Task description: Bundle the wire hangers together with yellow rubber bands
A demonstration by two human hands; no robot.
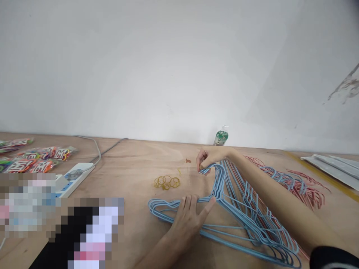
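A bundle of light-blue wire clothes hangers [238, 215] lies on the table in front of me, hooks pointing away. My right hand [206, 158] reaches across from the right and is closed round the tips of the gathered hooks. On the left shoulder of the bundle rests my left hand [188, 215], fingers over the wires and thumb stretched toward the base of the hooks. More blue and red hangers [305, 186] lie under and beyond my right forearm. A small heap of yellow rubber bands [166, 182] sits just beyond my left hand.
A bottle with a green label [221, 136] stands by the wall. To the left are a white power strip [75, 175] with cables and several colourful plastic packets [42, 158]. Flat white packages [333, 170] lie at the right. Part of the lower left is blurred out.
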